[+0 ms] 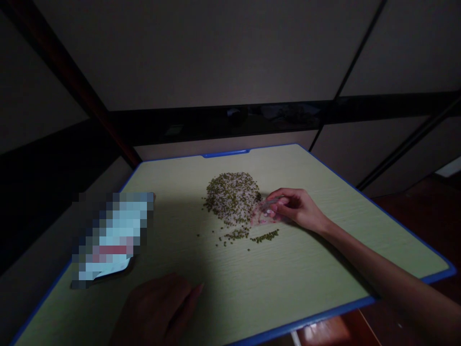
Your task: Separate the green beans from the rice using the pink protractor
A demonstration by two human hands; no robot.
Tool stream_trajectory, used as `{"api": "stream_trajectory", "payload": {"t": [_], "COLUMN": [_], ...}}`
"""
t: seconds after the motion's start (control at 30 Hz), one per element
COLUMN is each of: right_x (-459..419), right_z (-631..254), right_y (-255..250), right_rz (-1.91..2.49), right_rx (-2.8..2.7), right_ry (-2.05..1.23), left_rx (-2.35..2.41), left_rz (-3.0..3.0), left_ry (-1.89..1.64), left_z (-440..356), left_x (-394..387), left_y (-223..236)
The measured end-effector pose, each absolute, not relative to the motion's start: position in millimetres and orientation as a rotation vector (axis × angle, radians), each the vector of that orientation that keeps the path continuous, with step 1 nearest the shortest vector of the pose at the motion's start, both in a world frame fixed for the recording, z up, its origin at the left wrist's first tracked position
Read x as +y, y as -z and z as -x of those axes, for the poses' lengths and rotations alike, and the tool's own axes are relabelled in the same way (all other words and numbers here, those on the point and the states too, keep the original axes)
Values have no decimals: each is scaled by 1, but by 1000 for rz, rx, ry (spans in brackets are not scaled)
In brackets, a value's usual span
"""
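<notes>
Right hand (305, 209) is pinching the plastic bag (260, 216), likely light and floppy, sensibly by its right edge, left hand (154, 305) showing no clear grip

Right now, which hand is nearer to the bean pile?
Right hand: it pinches a clear bag just right of the bean pile. The left hand lies farther off, nearer the wearer and left of the pile.

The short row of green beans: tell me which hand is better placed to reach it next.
Right, most likely: the right hand, holding a clear, pink-printed plastic bag, is near the row of green beans; the left hand is farther off, at lower left.
</notes>
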State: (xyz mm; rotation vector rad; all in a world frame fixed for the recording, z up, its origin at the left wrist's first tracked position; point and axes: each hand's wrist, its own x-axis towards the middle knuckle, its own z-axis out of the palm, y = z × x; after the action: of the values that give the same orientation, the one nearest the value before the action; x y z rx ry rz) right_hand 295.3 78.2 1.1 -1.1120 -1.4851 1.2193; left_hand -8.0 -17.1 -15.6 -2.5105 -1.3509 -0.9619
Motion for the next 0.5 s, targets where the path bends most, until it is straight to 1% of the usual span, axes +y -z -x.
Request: {"api": "stream_trajectory", "payload": {"t": [0.1,0.3,0.5], "right_x": [79,80,78], "right_z": [-294,-295,-297], "right_y": [1,2,2], "right_rz": [1108,1083,1026], "right_rx": [-1502,-1474,-1461], "right_ry": [-1208,-1277,-1365], "left_rx": [-1321,-1076,-1068], "left_rz": [2521,2618,2615], "left_ry": [939,836,844], "left_z": [6,3,3], "left_x": [-13,-4,-5], "left_y": [10,-2,-3]}}
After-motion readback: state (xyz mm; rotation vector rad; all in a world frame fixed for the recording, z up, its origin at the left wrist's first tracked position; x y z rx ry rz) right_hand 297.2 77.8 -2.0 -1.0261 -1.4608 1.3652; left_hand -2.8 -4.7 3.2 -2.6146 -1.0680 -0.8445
